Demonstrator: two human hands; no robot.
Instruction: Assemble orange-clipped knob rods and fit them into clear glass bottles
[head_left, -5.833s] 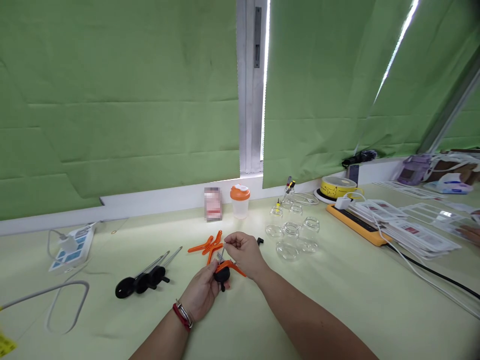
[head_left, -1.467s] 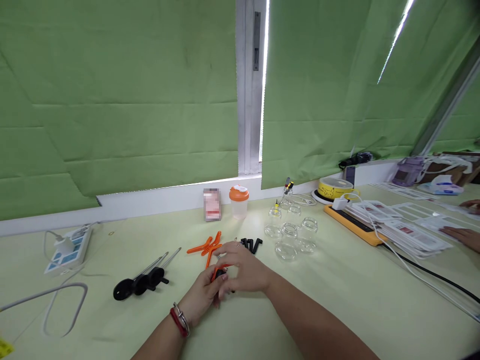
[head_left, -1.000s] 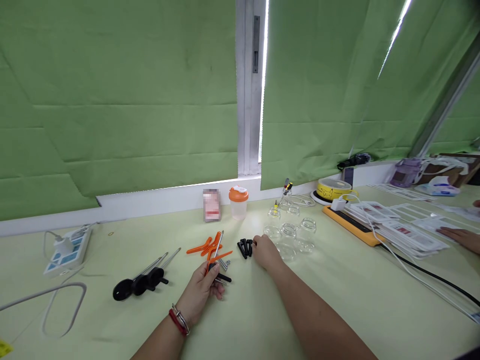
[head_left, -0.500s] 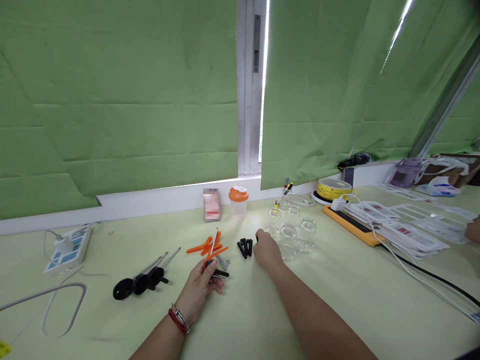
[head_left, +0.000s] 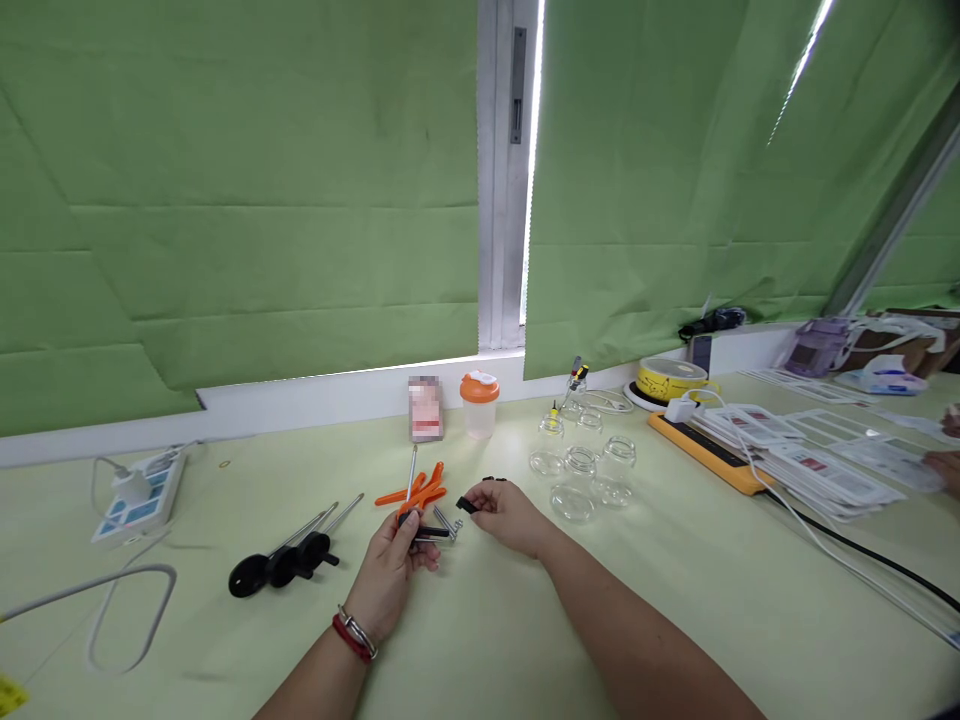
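Black piece with a rod: in front of and left of the orange-lidded cup (head_left: 479,408), a dark part (head_left: 430,532) with a slim metal rod (head_left: 412,474) rising toward the window side and a black stem pointing right.
Left hand (head_left: 390,568): fingers curled, grasping that piece by its dark end.
Right hand (head_left: 514,518): nearly closed, thumb and fingertips pinching a small black fitting (head_left: 467,505) in front of the cup, apart from the left hand.
Screws (head_left: 448,522): loose between the two hands, in front of the cup.
Orange clips (head_left: 420,488): piled on the tabletop (head_left: 480,640), left of and nearer than the cup.
Glass jars (head_left: 580,462): clustered to the cup's right.
Half a second earlier: the right hand was close beside those jars; it has since moved toward the left hand.
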